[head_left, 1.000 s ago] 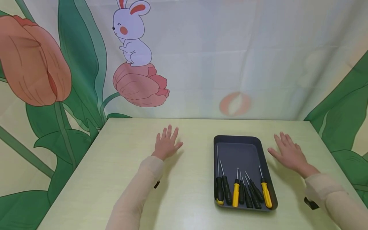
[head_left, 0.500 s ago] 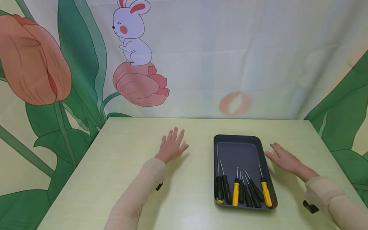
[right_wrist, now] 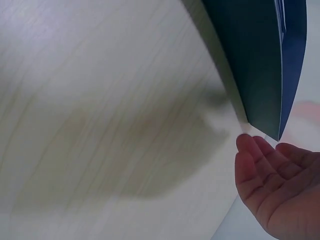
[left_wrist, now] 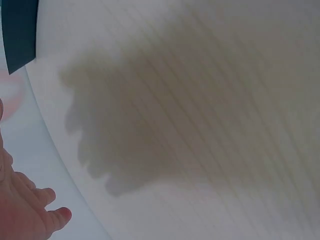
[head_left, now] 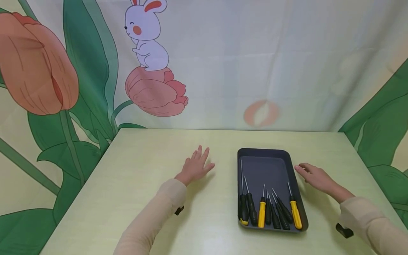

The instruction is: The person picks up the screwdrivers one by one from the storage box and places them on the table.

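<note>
In the head view a dark rectangular tray [head_left: 262, 163] lies on the table, right of the middle. Several screwdrivers rest in its near half: yellow-handled ones, such as a yellow screwdriver [head_left: 261, 214] and another yellow screwdriver [head_left: 296, 214] by the right wall, and black-handled ones like the black screwdriver [head_left: 251, 210]. My left hand [head_left: 195, 167] hovers above the table left of the tray, fingers spread, holding nothing. Just beyond the tray's right wall is my right hand [head_left: 315, 178], its fingers slightly bent and pointing at the rim. The right wrist view shows these fingers [right_wrist: 245, 165] close to the tray's corner.
The pale wooden table [head_left: 134, 184] runs back to a hanging cloth [head_left: 216, 63] printed with a rabbit and tulips. Both forearms, in beige sleeves [head_left: 153, 212], reach in from the near side. Shadows of the hands fall on the tabletop.
My left hand has moved right, toward the tray. My right hand has lowered toward the tray's right rim, its fingers bending from spread to closer together. The tray and screwdrivers have stayed put.
</note>
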Available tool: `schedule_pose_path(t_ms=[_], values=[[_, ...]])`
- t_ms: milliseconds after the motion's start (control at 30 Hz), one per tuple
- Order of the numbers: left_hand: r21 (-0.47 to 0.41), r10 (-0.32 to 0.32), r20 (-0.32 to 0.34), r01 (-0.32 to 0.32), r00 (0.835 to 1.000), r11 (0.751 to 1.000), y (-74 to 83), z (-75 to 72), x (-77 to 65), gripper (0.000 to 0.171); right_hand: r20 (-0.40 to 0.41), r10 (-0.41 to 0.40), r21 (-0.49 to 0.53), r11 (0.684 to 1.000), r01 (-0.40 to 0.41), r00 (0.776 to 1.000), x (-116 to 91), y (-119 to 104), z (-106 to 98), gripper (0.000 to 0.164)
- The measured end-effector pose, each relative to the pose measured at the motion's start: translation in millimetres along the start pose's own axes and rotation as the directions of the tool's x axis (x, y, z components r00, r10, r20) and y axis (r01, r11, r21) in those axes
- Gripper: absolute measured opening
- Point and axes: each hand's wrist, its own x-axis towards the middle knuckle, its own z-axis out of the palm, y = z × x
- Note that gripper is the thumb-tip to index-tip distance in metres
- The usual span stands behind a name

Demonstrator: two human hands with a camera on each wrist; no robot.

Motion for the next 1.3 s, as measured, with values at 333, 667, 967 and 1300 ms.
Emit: schedule_pose_path(t_ms=[333, 667, 967, 1300], values=[[-0.125, 0.025, 0.059, -0.018, 0.998, 0.992, 16.7, 2.7, -6.7, 0.067, 0.138, 0.103, 0.156, 0.98, -0.125, 0.985, -1.9, -2.2, 0.6, 0.067], [-0.302, 0.1, 0.089, -0.068, 0.991, 0.951, 38.7, 1.2, -16.1, 0.067, 0.24, 0.147, 0.23, 0.952, -0.204, 0.96, -0.5, 0.3, 1.7, 0.07], [-0.425, 0.135, 0.016, -0.115, 0.991, 0.898, 57.6, 3.7, -19.5, 0.064, 0.299, 0.178, 0.283, 0.922, -0.265, 0.938, -2.5, -1.8, 2.3, 0.073], [-0.535, 0.025, 0.002, -0.02, 1.0, 0.844, 85.9, -2.9, -27.8, 0.052, 0.32, 0.213, 0.316, 0.894, -0.317, 0.923, -1.2, -1.1, 5.5, 0.057]])
